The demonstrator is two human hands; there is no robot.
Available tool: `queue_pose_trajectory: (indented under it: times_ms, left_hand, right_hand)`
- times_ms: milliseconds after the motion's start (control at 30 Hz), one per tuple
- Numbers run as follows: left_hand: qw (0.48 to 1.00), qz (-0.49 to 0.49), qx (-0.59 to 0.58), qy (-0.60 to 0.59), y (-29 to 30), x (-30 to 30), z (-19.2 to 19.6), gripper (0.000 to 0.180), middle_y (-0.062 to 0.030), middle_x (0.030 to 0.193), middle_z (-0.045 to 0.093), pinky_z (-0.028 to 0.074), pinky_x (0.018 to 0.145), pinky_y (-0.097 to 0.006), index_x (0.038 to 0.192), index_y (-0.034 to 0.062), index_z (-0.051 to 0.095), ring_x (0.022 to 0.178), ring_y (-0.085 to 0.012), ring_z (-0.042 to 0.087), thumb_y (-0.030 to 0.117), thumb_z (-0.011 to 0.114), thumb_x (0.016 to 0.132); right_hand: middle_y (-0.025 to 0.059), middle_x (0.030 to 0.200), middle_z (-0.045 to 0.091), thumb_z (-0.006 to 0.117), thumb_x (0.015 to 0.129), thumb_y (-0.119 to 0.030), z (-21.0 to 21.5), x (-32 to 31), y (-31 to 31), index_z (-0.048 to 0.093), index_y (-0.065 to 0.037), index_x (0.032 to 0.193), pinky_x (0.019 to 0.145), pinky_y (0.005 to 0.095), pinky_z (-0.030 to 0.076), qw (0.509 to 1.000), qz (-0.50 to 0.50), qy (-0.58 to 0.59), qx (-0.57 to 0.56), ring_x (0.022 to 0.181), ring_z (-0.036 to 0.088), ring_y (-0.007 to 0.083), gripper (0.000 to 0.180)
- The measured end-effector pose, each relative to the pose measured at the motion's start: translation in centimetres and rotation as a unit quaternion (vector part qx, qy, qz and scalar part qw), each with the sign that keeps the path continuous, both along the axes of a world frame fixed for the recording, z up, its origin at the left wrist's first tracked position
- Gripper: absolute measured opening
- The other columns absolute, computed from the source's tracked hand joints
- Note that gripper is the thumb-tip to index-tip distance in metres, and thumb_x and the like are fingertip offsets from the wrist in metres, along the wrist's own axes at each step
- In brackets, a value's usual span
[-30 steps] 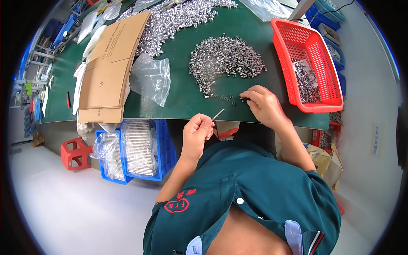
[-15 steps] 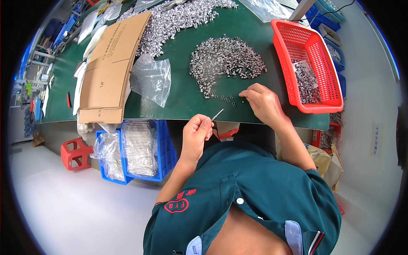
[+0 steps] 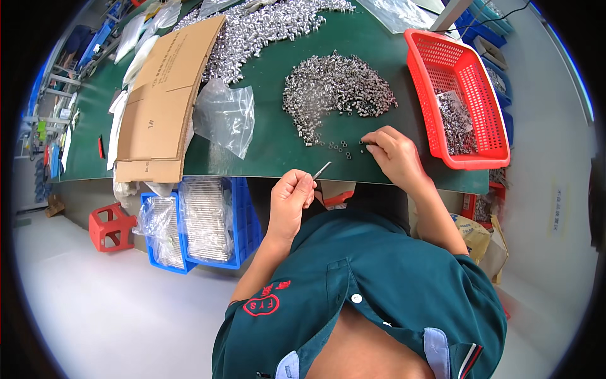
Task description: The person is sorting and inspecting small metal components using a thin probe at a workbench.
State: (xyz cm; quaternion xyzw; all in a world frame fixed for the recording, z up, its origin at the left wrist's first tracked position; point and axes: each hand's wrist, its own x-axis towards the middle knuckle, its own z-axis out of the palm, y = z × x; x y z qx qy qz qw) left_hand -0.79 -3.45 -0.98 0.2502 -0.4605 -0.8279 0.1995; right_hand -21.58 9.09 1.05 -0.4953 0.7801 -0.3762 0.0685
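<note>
Just off the near edge of the green table (image 3: 271, 151), my left hand (image 3: 291, 197) is closed around a thin metal rod (image 3: 322, 170), whose tip points up and to the right. My right hand (image 3: 399, 156) is low over the tabletop, thumb and forefinger pinched; whatever is at the fingertips is too small to make out. A few loose metal rings (image 3: 341, 149) are scattered to the left of those fingertips. Beyond them lies a heap of small metal rings (image 3: 344, 85).
A red plastic basket (image 3: 427, 117) with small metal parts stands at right. Left are a clear plastic bag (image 3: 226, 117) and a flattened cardboard box (image 3: 158, 104). Farther back spreads a larger heap of shiny metal parts (image 3: 252, 38). Blue crates (image 3: 243, 252) sit below the table's edge.
My right hand has shifted slightly to the right, its fingertips drawing back from the loose rings. The left hand and its rod are almost unmoved.
</note>
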Motion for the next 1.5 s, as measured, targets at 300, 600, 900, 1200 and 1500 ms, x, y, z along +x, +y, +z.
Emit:
queue_pose_trajectory:
  times_ms: [300,600,900,1200,1500]
  left_hand:
    - [1.0,-0.009,0.002,0.006,0.0,-0.2,-0.2,0.019,0.0022,0.064,0.045,0.031,0.051,-0.02,0.082,0.0014,0.053,0.055,-0.0044,0.038,0.015,0.052,0.095]
    - [1.0,-0.026,0.004,-0.004,0.5,-0.5,-0.1,0.019,0.0023,0.063,0.045,0.031,0.051,-0.02,0.082,0.0012,0.053,0.055,-0.0043,0.038,0.014,0.051,0.095]
    - [0.993,-0.055,-0.1,-0.04,1.2,-1.2,0.4,0.02,0.0037,0.061,0.043,0.029,0.051,-0.019,0.082,0.0033,0.053,0.055,-0.0041,0.037,0.019,0.053,0.095]
    - [0.984,-0.056,-0.16,-0.048,1.4,-1.0,0.6,0.019,0.0039,0.062,0.044,0.031,0.052,-0.019,0.082,0.0031,0.054,0.056,-0.0036,0.039,0.018,0.053,0.095]
    - [0.98,-0.04,-0.187,-0.054,1.6,-1.0,0.6,0.021,0.0038,0.062,0.044,0.031,0.051,-0.019,0.082,0.003,0.053,0.056,-0.0035,0.039,0.019,0.053,0.095]
  right_hand:
    - [0.0108,0.083,0.06,0.067,0.074,-0.001,-0.1,0.5,0.5,0.065,-0.002,0.087,0.064,0.034,0.049,0.997,0.036,0.053,-0.03,0.073,0.06,0.0271,0.014]
    - [0.0071,0.075,0.059,0.068,0.073,-0.003,-0.5,1.1,0.3,0.066,-0.005,0.085,0.062,0.0339,0.049,0.993,0.037,0.105,-0.026,0.072,0.06,0.0222,0.012]
    - [0.0062,0.076,0.062,0.059,0.088,-0.01,0.5,3.1,0.3,0.061,-0.001,0.09,0.056,0.0236,0.045,0.692,0.031,-0.717,-0.073,0.061,0.055,0.0102,0.009]
    - [0.0058,0.076,0.063,0.061,0.087,-0.011,0.7,3.2,0.5,0.062,-0.002,0.089,0.055,0.0222,0.047,0.612,0.059,-0.787,-0.058,0.061,0.057,0.0092,0.009]
    - [0.0058,0.078,0.063,0.06,0.088,-0.011,0.5,4.1,0.6,0.06,-0.001,0.092,0.06,0.0243,0.048,0.688,0.041,-0.722,-0.068,0.065,0.057,0.0106,0.01]
